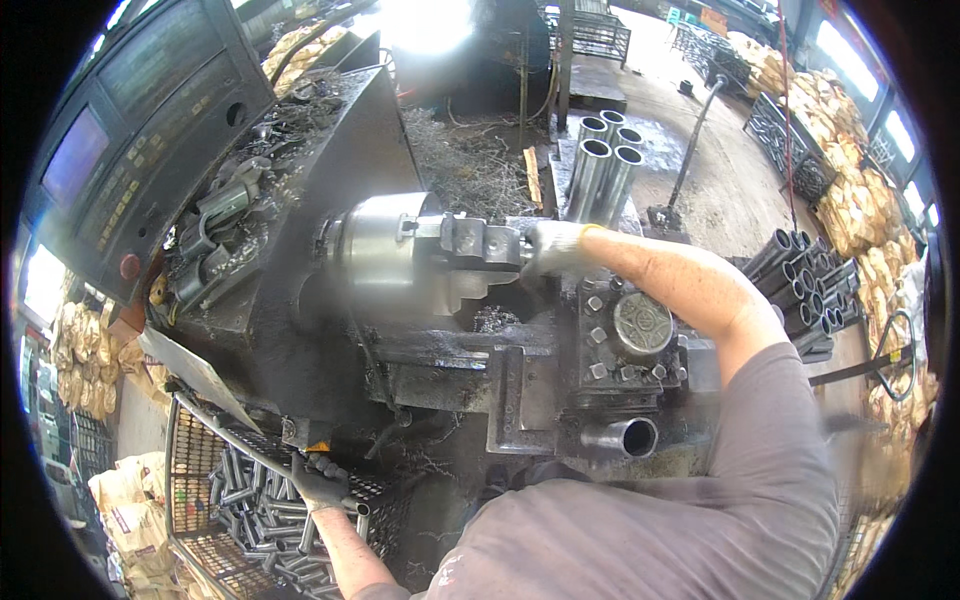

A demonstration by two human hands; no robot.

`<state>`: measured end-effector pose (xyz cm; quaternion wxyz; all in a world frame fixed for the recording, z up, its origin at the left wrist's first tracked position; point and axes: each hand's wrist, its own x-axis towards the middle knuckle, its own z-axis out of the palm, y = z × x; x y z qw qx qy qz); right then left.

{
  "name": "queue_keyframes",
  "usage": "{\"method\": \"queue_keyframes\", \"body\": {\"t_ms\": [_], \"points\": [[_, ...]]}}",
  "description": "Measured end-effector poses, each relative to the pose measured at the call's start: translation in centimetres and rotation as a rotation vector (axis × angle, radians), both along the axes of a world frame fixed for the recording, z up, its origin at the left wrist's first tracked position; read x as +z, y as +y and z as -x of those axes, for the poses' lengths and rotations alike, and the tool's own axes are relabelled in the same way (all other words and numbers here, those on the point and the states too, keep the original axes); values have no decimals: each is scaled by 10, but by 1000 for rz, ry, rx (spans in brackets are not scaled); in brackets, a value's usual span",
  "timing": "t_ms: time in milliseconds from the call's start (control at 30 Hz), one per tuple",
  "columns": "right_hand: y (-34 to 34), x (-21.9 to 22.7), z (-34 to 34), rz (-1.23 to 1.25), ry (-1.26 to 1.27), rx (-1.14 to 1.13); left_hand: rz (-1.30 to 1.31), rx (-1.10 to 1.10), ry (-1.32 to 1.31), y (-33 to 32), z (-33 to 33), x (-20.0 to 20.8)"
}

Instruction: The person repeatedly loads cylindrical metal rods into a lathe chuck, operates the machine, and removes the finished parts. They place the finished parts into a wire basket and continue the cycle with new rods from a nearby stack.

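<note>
While the gloved right hand [556, 248] closes around something hidden at the round steel lathe chuck [385, 258], the gloved left hand [320, 482] grips a short steel tube [352, 507] over the wire basket [195, 470]. Any chuck rotation could snag the glove.

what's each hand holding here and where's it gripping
The right hand, gloved, is at the lathe chuck; whether it grips a part there cannot be told. The left hand, also gloved, grasps a short steel tube near its end, over the wire basket.

right hand [553, 247] fingers hidden at blurred chuck [385, 255] — left hand [320, 482] grip unclear
</note>
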<state>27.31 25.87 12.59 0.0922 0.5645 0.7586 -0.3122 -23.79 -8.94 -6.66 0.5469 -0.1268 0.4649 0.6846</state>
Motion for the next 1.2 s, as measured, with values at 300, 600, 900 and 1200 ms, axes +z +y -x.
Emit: {"method": "queue_keyframes", "body": {"t_ms": [300,600,900,1200], "points": [[-22,37,-15,-267,-32,24,56,3,28,9,10,3],[-170,85,-76,-641,654,-337,19,-63,489,-4,7,-35],[-336,18,-127,-786,815,-972,-186,311,2569,71,-46,253],[-428,-34,-139,-732,617,-948,706,-514,2503,281,110,342]]}}
